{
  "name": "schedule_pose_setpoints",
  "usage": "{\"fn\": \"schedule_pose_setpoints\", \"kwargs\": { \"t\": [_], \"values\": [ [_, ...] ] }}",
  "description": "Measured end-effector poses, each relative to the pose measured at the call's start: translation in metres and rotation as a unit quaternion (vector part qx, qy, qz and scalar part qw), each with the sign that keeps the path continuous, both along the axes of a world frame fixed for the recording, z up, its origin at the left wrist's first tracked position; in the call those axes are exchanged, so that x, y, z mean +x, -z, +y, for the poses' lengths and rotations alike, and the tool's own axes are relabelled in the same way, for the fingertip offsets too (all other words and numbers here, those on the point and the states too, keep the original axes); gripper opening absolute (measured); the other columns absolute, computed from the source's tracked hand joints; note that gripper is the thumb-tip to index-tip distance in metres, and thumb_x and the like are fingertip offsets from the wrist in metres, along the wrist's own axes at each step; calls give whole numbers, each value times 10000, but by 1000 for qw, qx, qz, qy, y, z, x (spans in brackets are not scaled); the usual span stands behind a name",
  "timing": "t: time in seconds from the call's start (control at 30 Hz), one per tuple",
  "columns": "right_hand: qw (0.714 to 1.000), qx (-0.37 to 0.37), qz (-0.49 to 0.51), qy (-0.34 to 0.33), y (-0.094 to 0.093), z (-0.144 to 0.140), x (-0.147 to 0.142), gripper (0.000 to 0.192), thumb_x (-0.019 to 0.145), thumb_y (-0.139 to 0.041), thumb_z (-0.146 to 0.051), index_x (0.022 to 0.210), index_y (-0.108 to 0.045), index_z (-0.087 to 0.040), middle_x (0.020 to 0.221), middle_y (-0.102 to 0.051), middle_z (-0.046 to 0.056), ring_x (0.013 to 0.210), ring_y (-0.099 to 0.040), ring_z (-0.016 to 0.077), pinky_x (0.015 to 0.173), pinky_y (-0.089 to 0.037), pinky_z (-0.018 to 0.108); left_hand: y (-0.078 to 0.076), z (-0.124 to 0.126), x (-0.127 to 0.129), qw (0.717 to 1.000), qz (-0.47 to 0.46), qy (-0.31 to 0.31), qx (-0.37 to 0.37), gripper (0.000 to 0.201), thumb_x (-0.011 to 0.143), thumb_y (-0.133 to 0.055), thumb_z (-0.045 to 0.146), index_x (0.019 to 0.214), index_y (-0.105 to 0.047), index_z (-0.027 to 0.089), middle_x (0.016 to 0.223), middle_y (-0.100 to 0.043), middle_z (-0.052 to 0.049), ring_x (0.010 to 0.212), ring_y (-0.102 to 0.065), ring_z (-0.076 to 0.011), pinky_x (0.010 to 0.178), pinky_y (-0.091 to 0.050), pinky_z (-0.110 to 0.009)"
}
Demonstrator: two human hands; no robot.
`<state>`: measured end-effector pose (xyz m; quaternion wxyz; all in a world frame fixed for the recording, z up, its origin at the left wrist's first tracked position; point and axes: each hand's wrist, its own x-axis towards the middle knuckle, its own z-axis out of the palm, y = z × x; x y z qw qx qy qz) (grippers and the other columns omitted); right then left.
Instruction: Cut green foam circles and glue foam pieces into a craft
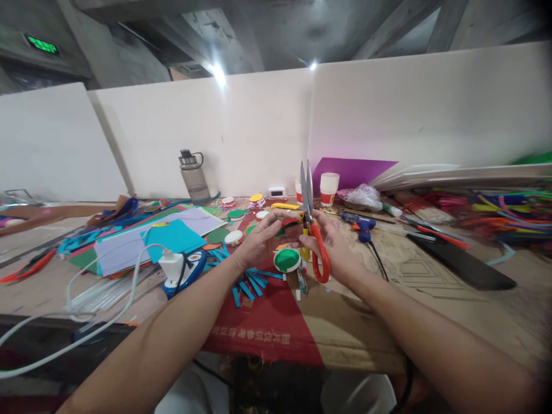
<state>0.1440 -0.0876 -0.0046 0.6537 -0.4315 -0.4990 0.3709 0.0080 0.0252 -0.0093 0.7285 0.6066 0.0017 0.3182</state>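
Observation:
My right hand (328, 238) is closed around scissors (319, 253) with orange-red handles, their blades pointing up and slightly parted. Against the scissors is a yellow-handled tool (305, 244); its kind is unclear and partly hidden by my fingers. Across from it, my left hand (265, 233) has its fingers curved and apart from the thumb, with nothing plainly gripped. Just below the hands lies a round white-rimmed piece with a green top (287, 260). Blue paper strips (254, 282) are scattered beneath my left hand. More small round pieces (234, 238) lie behind it.
Coloured paper sheets (172, 238) and a power strip (190, 273) with a white cable are at left. A water bottle (194, 175) stands against the white partition. Paper cups (329, 188), a blue glue gun (365, 227) and a black flat object (470, 261) are at right.

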Motion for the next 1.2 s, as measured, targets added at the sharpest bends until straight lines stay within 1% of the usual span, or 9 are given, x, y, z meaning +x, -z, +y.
{"fn": "schedule_pose_setpoints", "kwargs": {
  "t": [0.07,0.2,0.4,0.5,0.63,0.77,0.93,1.07,1.2],
  "values": [
    [1000,11,-2,-14,1,-1,0,643,715,-726,-401,1251,-389,-290,1074,-661,44,939,-662,216,719,-567,348,-2,0,-1,1000,-3,-7,14,223,890,-582,322,1049,-663,187,1214,-618,-90,1000,-616,-195,853,-526,-356],
    [999,32,6,-44,2,-6,1,632,741,-714,-372,1262,-361,-310,1077,-637,36,909,-652,195,686,-556,328,-9,2,-3,999,-25,-30,18,262,841,-604,333,1031,-655,160,1163,-653,-113,1062,-612,-247,912,-492,-411],
    [998,34,-19,-52,3,-8,4,588,781,-658,-325,1284,-354,-312,988,-597,9,758,-614,144,610,-506,289,-10,6,-8,998,-50,-41,17,274,794,-587,296,1029,-640,166,1150,-668,-115,1148,-584,-288,880,-504,-422],
    [997,11,-45,-67,3,-10,6,508,797,-633,-298,1242,-387,-287,813,-552,-48,598,-537,100,539,-453,248,-10,7,-8,997,-53,-56,11,267,782,-586,292,1009,-639,161,1133,-670,-114,1122,-596,-279,844,-521,-396],
    [987,-53,-133,-69,-2,-17,4,332,838,-588,-355,1125,-457,-250,644,-479,-87,471,-479,89,461,-413,224,-13,10,-8,991,-72,-112,-18,266,756,-595,311,979,-628,170,1047,-684,-80,1018,-634,-251,828,-540,-408],
    [975,-69,-203,-59,-7,-22,1,257,839,-590,-396,1005,-489,-228,591,-497,-78,474,-513,111,471,-437,233,-16,15,-9,983,-81,-159,-33,269,741,-574,298,983,-609,184,1087,-685,-74,1070,-619,-252,874,-530,-436],
    [961,-99,-257,-40,-5,-19,1,234,842,-591,-432,913,-501,-228,557,-499,-74,423,-488,108,413,-387,221,-19,16,-9,976,-86,-197,-21,302,746,-554,293,1028,-590,189,1149,-686,-96,1155,-594,-274,903,-506,-449],
    [951,-85,-293,-39,1,-16,1,229,838,-607,-425,855,-517,-216,562,-509,-60,420,-458,89,396,-355,205,-19,16,-9,974,-85,-207,-14,366,761,-551,300,1103,-599,177,1198,-676,-116,1203,-570,-300,914,-492,-450],
    [953,-88,-288,-39,4,-16,-1,225,865,-571,-423,851,-517,-206,571,-493,-60,427,-455,77,394,-340,191,-16,18,-8,974,-74,-212,-2,405,763,-547,307,1131,-631,160,1240,-659,-123,1248,-535,-318,930,-485,-439]
  ]
}}
